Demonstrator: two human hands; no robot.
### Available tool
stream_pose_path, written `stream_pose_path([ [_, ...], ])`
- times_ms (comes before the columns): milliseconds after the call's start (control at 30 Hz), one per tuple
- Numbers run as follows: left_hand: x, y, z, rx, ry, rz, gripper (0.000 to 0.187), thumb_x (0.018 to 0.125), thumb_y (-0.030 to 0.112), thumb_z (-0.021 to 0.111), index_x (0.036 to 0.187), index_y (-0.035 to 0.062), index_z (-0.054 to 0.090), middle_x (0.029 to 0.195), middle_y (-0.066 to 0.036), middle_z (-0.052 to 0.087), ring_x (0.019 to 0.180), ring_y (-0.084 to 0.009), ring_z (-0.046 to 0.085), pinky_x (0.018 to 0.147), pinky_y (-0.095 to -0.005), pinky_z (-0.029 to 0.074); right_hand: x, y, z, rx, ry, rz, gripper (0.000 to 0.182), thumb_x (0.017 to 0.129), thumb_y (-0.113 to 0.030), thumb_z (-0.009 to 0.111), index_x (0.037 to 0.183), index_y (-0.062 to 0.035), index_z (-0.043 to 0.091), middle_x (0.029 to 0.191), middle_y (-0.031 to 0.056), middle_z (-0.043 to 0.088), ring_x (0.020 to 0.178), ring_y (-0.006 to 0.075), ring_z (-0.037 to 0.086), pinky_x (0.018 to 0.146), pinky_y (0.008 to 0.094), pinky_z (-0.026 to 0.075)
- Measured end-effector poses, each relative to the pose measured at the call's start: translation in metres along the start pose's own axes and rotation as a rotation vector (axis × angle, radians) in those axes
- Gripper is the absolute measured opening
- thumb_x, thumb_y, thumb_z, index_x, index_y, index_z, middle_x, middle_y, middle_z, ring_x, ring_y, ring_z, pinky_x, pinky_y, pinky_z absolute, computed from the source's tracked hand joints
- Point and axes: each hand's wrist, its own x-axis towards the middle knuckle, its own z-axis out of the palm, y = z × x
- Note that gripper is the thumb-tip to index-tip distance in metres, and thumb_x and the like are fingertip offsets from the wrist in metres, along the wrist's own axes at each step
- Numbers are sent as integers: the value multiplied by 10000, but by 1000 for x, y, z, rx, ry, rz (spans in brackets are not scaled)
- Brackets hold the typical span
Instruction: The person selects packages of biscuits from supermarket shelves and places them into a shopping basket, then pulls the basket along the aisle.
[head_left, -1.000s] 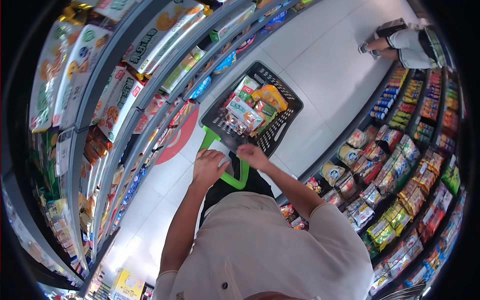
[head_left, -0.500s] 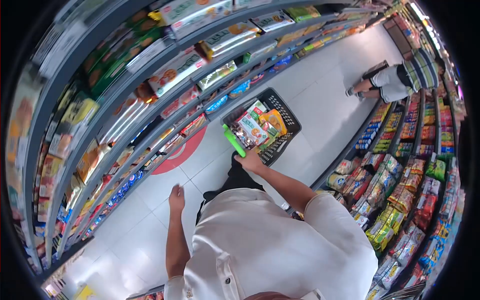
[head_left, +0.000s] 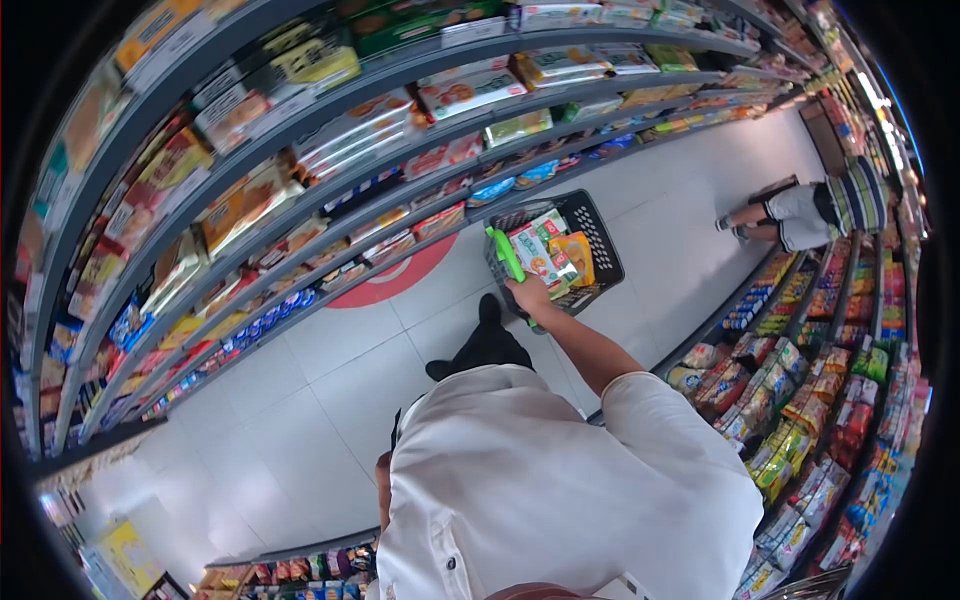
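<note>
My right hand (head_left: pixel 529 294) is closed around the green handle (head_left: pixel 508 254) of a black shopping basket (head_left: pixel 598 240). The basket hangs over the floor ahead of me. Inside it lie a white and green box (head_left: pixel 533 250), an orange-yellow pack (head_left: pixel 573 256) and other packs. Of my left arm only a narrow strip of skin shows beside the white shirt (head_left: pixel 480 450); the fingers of my left hand cannot be made out there.
Shelves of boxed and packed food (head_left: pixel 472 92) curve along the left. Snack bags fill the shelves (head_left: pixel 785 455) on the right. Farther up the aisle stands a person in a striped top (head_left: pixel 857 197). A red floor marking (head_left: pixel 395 277) lies by the left shelves.
The basket and my right hand have shifted slightly right in the view. My left hand has swung back beside the shirt. More of my legs and one shoe shows.
</note>
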Motion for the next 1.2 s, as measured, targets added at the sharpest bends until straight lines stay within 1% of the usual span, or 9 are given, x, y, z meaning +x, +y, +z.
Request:
stream_pose_path([
  [100, 40, -21, 24, -172, 10, -13, 352, 1091, 291, 686, 1281, -2, 722, 1104, -103, 801, 929, -202, 759, 799, -353, 600, -19, -28, 20, 50, -5, -23, 484, 951, -372, 755, 1218, 31, 752, 1024, 288, 784, 994, 462, 766, 884, 524, 582],
  [200, 92, 29, 54, -347, 22, -8, 363, 1094, 304, 685, 1301, 8, 720, 1121, -96, 802, 944, -205, 763, 803, -354, 597, -30, -51, 34, 85, -159, 50, 555, 946, -482, 715, 1209, 5, 763, 1128, 306, 767, 1169, 505, 702, 1011, 551, 553],
  [333, 79, 90, 34, -455, 89, -95, 412, 1104, 312, 690, 1374, 0, 678, 1171, -88, 795, 974, -170, 740, 824, -343, 585, -45, -78, 56, 157, -289, 71, 460, 960, -440, 719, 1055, 9, 755, 805, 194, 777, 723, 350, 796, 741, 477, 637],
  [400, 71, 99, 33, -487, 125, -106, 419, 1103, 309, 694, 1376, -8, 676, 1171, -94, 794, 978, -166, 734, 843, -345, 584, -43, -81, 69, 224, -303, 16, 347, 1000, -333, 731, 1068, 7, 713, 691, 104, 690, 527, 209, 669, 509, 383, 536],
  [667, 61, 13, 43, -418, 146, -132, 396, 1054, 318, 780, 1269, -14, 760, 1124, -142, 814, 1037, -163, 733, 930, -322, 579, -24, -96, 113, 394, -411, -39, 259, 973, -256, 758, 1080, -33, 679, 725, 59, 645, 571, 182, 651, 512, 355, 541],
  [733, 51, 12, 31, -323, 136, -197, 467, 1037, 384, 754, 1297, -5, 759, 1184, -200, 812, 1110, -267, 767, 968, -369, 586, -25, -108, 115, 531, -425, -26, 271, 978, -285, 773, 1017, -21, 727, 733, 73, 678, 608, 191, 691, 545, 339, 564],
  [833, 54, 73, 6, -76, 161, -300, 533, 1025, 447, 699, 1313, 1, 754, 1238, -231, 793, 1190, -365, 755, 1022, -424, 578, -21, -116, 115, 675, -503, -8, 198, 1033, -170, 707, 1130, -7, 650, 755, 74, 641, 568, 176, 626, 530, 338, 549],
  [967, 95, 112, -17, -155, 275, -135, 504, 1075, 378, 682, 1381, -22, 703, 1165, -176, 812, 1050, -250, 771, 959, -393, 594, -30, -120, 109, 615, -525, -47, 175, 1060, -160, 676, 1139, -12, 627, 742, 80, 632, 557, 180, 615, 518, 342, 541],
  [1200, 95, 213, -40, -264, 231, -28, 546, 1074, 388, 682, 1437, -19, 662, 1320, -222, 769, 1182, -345, 755, 1028, -418, 582, -27, -122, 109, 606, -566, 4, 173, 1063, -167, 670, 1155, -26, 631, 738, 92, 643, 542, 196, 623, 503, 347, 531],
])
